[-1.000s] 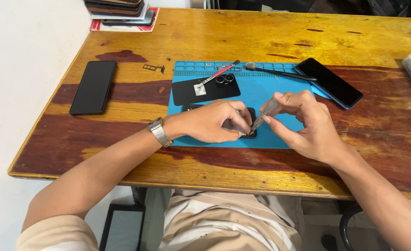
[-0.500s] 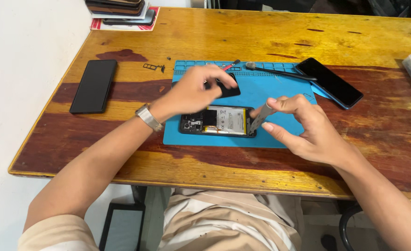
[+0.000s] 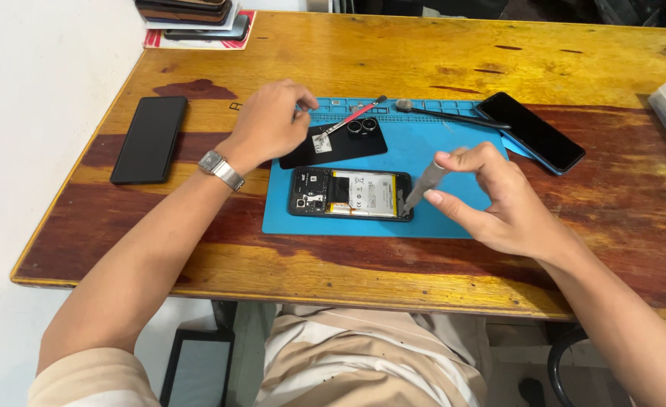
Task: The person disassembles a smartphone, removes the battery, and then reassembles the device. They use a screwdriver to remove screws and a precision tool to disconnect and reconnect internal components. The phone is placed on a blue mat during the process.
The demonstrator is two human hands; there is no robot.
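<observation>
Opened phone [image 3: 350, 194] lies lengthwise across mid-frame, right hand [image 3: 491, 200] pinching a grey tool [image 3: 423, 187] at its right end, left hand [image 3: 269, 124] loosely curled upper left.

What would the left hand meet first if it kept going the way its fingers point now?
Likely the red-handled tool lying over the black back cover on the blue mat; the left hand already reaches toward it, though contact is unclear.
</observation>
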